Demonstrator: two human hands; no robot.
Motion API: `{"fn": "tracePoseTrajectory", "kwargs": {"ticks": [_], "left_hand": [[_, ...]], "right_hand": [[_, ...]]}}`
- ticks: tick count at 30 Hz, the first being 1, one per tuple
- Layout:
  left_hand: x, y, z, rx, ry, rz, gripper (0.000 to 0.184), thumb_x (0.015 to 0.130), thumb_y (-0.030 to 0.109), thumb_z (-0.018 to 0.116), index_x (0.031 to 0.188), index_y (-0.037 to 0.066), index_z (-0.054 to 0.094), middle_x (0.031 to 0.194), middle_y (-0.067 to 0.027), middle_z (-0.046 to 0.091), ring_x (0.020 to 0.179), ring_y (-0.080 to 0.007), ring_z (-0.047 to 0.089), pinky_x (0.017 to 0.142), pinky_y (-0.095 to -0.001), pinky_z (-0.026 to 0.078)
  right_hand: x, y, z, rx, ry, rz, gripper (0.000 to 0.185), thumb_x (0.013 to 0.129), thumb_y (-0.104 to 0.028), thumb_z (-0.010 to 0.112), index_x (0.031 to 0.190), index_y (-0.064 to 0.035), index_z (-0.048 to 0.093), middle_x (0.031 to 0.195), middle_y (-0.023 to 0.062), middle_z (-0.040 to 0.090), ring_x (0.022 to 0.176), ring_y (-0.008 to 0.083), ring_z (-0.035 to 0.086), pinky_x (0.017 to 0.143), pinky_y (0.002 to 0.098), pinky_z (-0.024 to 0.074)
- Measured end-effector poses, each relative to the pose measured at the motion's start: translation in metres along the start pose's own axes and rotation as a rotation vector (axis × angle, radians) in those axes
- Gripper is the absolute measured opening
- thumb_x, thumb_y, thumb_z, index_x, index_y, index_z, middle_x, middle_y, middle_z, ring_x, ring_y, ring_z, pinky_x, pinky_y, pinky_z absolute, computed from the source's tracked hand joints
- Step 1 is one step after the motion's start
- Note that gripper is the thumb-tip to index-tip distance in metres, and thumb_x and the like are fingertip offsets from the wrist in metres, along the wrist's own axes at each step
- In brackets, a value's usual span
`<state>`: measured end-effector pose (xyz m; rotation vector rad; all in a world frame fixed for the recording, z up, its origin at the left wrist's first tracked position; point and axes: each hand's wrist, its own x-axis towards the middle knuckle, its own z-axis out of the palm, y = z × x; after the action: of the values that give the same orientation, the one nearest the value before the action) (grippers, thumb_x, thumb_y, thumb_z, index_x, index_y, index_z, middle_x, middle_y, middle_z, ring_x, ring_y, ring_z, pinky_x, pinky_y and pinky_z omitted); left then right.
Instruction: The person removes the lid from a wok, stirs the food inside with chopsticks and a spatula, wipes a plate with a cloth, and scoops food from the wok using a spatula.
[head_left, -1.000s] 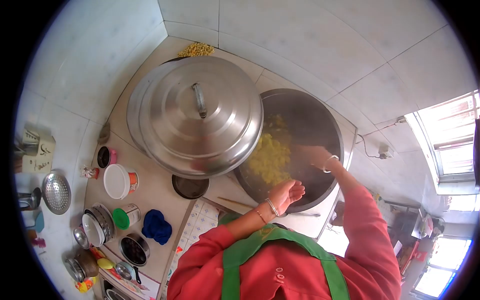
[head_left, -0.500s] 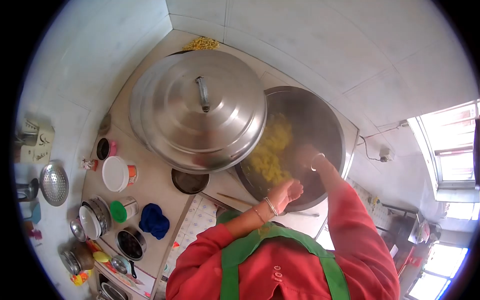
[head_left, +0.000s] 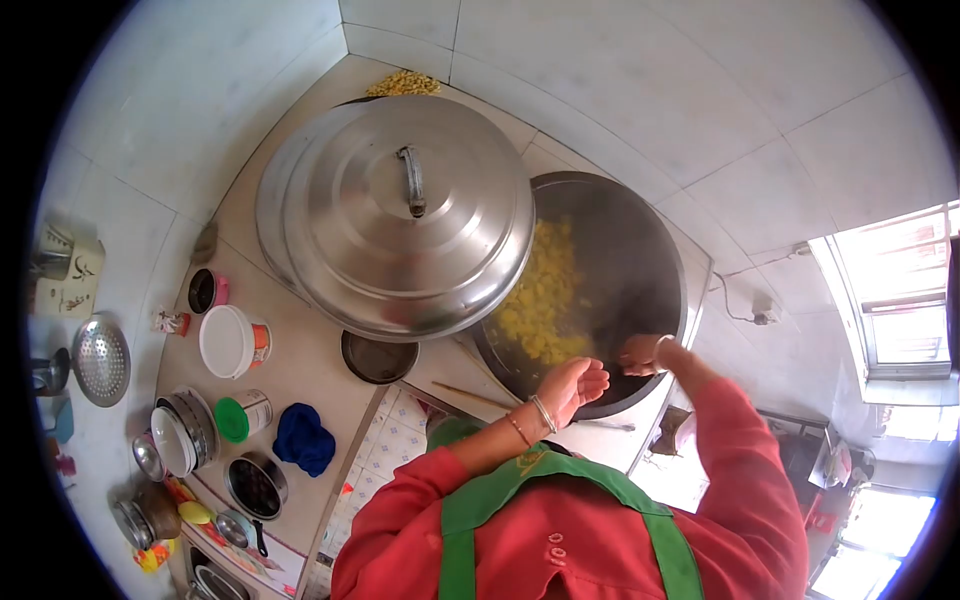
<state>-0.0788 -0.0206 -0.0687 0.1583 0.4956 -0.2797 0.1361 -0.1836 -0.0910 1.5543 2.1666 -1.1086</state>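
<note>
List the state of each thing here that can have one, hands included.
Left hand: open, fingers extended.
Right hand: fingers curled; whether it holds anything is unclear.
Wok: partly uncovered, yellow pieces inside.
Large lid: handle uppermost.
Green-topped container: closed.
Blue cloth: bunched up.
Small steel pot: open, dark contents.

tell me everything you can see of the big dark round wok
The wide, round, dark grey wok looks metal, with a curved inside. It opens upward at the pale beige counter. Yellow chunks of food lie in its left part, where a domed silver metal lid hides some of its rim. The bare right hand is over its near right part, the bare left hand by its near rim; contact is unclear.
</note>
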Motion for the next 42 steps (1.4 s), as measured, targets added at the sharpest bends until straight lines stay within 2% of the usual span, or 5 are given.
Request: {"fn": "tracePoseTrajectory", "kwargs": {"ticks": [3, 12, 15, 18, 42], "left_hand": [[0.002, 0.002, -0.001, -0.005, -0.019, 0.029, 0.023, 0.089, 0.022, 0.046, 0.096, 0.002, 0.053, 0.091, -0.0113, 0.060, 0.085, -0.0206, 0.058, 0.077, -0.0329, 0.049], [0.002, 0.002, 0.002, 0.056, 0.033, 0.000, 0.021, 0.089, 0.022, 0.045, 0.096, 0.003, 0.053, 0.092, -0.0111, 0.060, 0.084, -0.0203, 0.058, 0.076, -0.0323, 0.048], [-0.003, 0.004, 0.006, 0.065, 0.044, 0.010, 0.021, 0.089, 0.021, 0.046, 0.095, 0.003, 0.053, 0.091, -0.0114, 0.060, 0.084, -0.0205, 0.058, 0.075, -0.0320, 0.049], [-0.003, 0.002, 0.003, 0.044, 0.035, -0.019, 0.021, 0.089, 0.021, 0.046, 0.095, 0.003, 0.053, 0.090, -0.0114, 0.060, 0.083, -0.0204, 0.059, 0.075, -0.0323, 0.049], [0.004, -0.005, -0.004, 0.093, 0.012, -0.054, 0.020, 0.089, 0.021, 0.045, 0.095, 0.004, 0.052, 0.089, -0.0100, 0.060, 0.083, -0.0195, 0.058, 0.074, -0.0320, 0.049]], "right_hand": [[0.079, 0.013, 0.040, 0.596, 0.414, 0.281, 0.017, 0.079, -0.015, 0.049, 0.088, -0.0040, 0.057, 0.085, 0.0149, 0.060, 0.077, 0.0317, 0.055, 0.068, 0.0355, 0.0462], [0.079, 0.030, -0.032, 0.456, 0.879, 0.573, 0.019, 0.075, -0.016, 0.048, 0.085, -0.0063, 0.061, 0.080, 0.0113, 0.062, 0.072, 0.0265, 0.058, 0.060, 0.0316, 0.0451], [0.047, 0.033, -0.029, -0.262, 0.250, 0.565, 0.020, 0.073, -0.010, 0.047, 0.087, -0.0054, 0.061, 0.079, 0.0103, 0.062, 0.072, 0.0240, 0.059, 0.058, 0.0301, 0.0435], [0.005, -0.007, -0.038, 0.778, 0.290, 0.963, 0.024, 0.075, -0.005, 0.045, 0.092, -0.0052, 0.062, 0.081, 0.0115, 0.062, 0.074, 0.0238, 0.060, 0.063, 0.0305, 0.0469], [0.039, -0.037, -0.069, 0.134, 0.590, 1.239, 0.043, 0.080, -0.007, 0.044, 0.122, -0.0178, 0.044, 0.081, 0.0159, 0.060, 0.074, 0.0320, 0.062, 0.062, 0.0406, 0.0502]]}}
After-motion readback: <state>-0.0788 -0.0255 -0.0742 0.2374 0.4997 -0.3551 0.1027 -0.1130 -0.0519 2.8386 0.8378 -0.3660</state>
